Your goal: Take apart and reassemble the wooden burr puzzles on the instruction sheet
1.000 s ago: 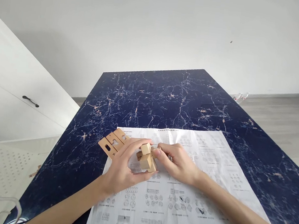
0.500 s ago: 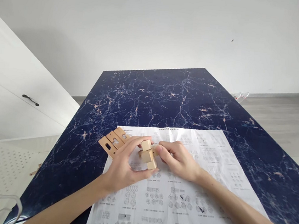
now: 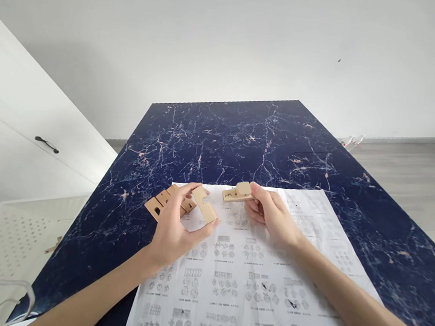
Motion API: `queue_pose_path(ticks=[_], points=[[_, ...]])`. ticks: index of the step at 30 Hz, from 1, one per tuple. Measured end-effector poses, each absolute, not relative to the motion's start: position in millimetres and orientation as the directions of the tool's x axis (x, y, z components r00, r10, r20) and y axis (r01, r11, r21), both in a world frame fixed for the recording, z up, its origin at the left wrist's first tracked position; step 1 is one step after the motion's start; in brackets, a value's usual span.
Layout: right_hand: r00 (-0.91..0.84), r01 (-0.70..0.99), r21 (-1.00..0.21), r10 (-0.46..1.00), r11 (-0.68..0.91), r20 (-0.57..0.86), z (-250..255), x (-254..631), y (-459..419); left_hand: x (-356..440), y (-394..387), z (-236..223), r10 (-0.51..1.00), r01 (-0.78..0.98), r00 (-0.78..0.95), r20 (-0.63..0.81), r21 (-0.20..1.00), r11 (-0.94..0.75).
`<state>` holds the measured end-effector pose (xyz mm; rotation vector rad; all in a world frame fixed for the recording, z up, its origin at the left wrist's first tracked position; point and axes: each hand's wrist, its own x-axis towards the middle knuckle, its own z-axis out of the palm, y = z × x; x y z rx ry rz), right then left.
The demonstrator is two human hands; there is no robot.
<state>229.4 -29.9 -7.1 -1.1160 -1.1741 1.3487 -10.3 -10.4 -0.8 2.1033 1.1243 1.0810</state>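
Between the thumb and fingers of my left hand is a notched wooden puzzle piece, held above the paper. My right hand pinches another wooden puzzle piece, a bar with a dark mark on its face and a raised block on top. The two pieces are apart. Several flat wooden pieces with cut-outs and dark marks lie side by side at the paper's upper left corner, partly behind my left hand. Below both hands spreads a large printed sheet covered with small diagrams.
The sheet lies on a dark blue marble-patterned table. To the left stand a white cabinet and a white perforated surface with a pale cable. A clear plastic item is beyond the table's right edge.
The wooden pieces, joined between my hands before, are now separated. My right hand has moved up with the marked bar, while my left hand has shifted slightly left with the notched piece.
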Motion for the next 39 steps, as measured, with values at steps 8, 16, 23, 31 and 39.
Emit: queue_pose_path(ticks=[8, 16, 23, 31, 39], points=[[-0.063, -0.061, -0.997, 0.997, -0.051, -0.047, -6.1, 227.4, -29.6, -24.4, 18.8, -6.2, 0.771, 0.731, 0.399, 0.496, 0.335, -0.594], [-0.092, -0.038, -0.996, 0.993, -0.083, -0.079, -6.7, 225.8, -30.2, -22.0, 14.8, -12.7, 0.754, 0.743, 0.406, 0.516, 0.294, -0.601], [-0.277, 0.064, -0.994, 0.956, -0.088, -0.102, -4.8, 225.4, -37.0, -13.4, -8.3, -2.2, 0.603, 0.439, 0.579, 0.549, 0.413, -0.798], [-0.416, 0.267, -0.956, 0.909, 0.121, 0.000, 1.4, 217.4, -44.6, -18.9, -16.0, -10.8, 0.619, 0.291, 0.692, 0.372, 0.641, -0.710], [-0.391, 0.390, -0.894, 0.919, 0.220, 0.055, -2.9, 212.0, -45.7, -16.1, -14.4, -3.9, 0.602, 0.313, 0.736, 0.308, 0.635, -0.707]])
